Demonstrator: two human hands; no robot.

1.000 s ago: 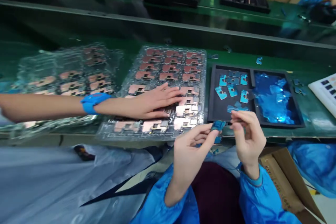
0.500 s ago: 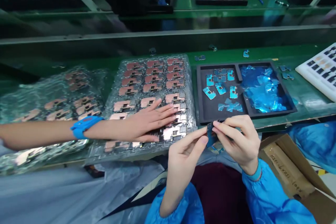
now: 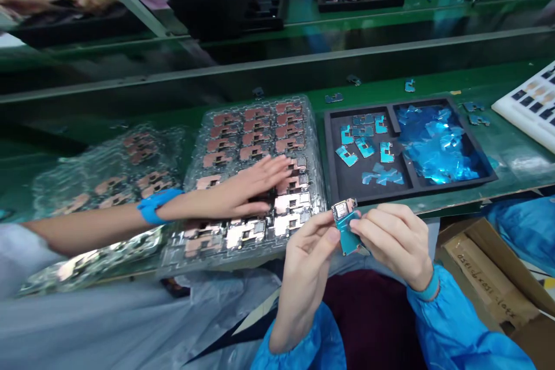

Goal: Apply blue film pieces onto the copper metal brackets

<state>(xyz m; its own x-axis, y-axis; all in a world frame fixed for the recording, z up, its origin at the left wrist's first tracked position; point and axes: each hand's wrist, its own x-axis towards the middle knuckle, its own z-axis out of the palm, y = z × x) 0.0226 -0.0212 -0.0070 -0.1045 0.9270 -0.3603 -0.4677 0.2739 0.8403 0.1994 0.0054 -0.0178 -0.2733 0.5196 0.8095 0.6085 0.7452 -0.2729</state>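
Note:
A small circuit board with blue film on its face and a metal-coloured part at its top end is held up in front of my body. My left hand pinches its left edge between thumb and fingers. On its other side, my right hand has its fingertips closed at the board's right edge. Just beyond both hands lies a black two-part tray. Its left compartment holds several blue-filmed boards and some film pieces; a heap of blue film fills much of the right one.
A co-worker's hand lies over a clear plastic tray of copper-coloured boards on my left. More clear trays are stacked farther left. Loose boards lie on the green bench. An open cardboard box stands low at my right.
The circuit board has turned so that its blue face and metal-coloured part show, with both my hands still at it. The co-worker's hand has shifted slightly over the clear tray.

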